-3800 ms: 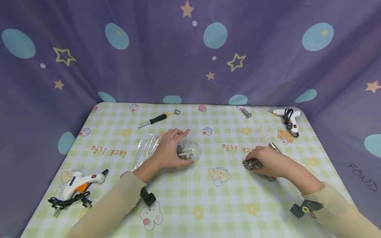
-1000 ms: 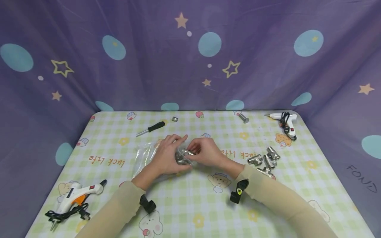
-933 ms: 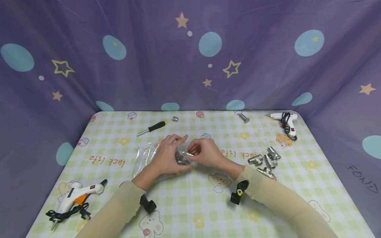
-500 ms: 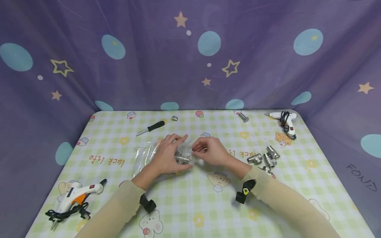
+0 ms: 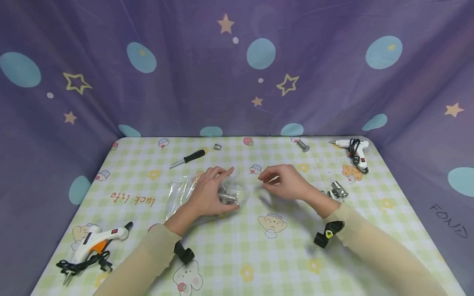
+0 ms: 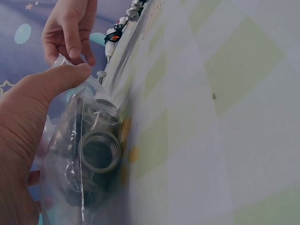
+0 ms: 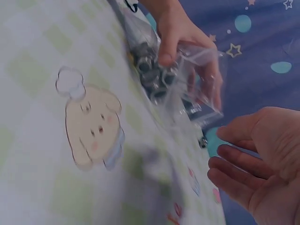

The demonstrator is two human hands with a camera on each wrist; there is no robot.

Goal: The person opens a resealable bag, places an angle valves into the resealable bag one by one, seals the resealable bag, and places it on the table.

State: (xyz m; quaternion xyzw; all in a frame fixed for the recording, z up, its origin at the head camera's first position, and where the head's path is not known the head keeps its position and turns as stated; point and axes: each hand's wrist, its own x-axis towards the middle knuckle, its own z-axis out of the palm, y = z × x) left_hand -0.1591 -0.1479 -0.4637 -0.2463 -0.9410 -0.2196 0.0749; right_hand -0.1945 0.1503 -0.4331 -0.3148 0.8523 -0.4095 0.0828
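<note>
A clear plastic bag (image 5: 183,190) with several metal pipe fittings (image 5: 227,198) inside lies at the middle of the checked table (image 5: 237,255). My left hand (image 5: 211,191) grips the bag's mouth, thumb on one side and fingers on the other. The left wrist view shows the thumb (image 6: 42,93) on the bag (image 6: 89,154). My right hand (image 5: 283,183) hovers just right of the bag, fingers relaxed and palm empty. It shows the same way in the right wrist view (image 7: 262,159). A pile of loose fittings (image 5: 337,190) lies beyond the right wrist.
A black-handled screwdriver (image 5: 187,158), a small metal socket (image 5: 217,146) and a metal bolt (image 5: 303,145) lie near the far edge. One white glue gun (image 5: 96,238) sits front left, another (image 5: 353,150) back right. Purple curtain walls the table on three sides.
My right hand was at the bag's mouth pinching a fitting. It has since drawn off to the right and holds nothing. The left hand has kept its grip on the bag.
</note>
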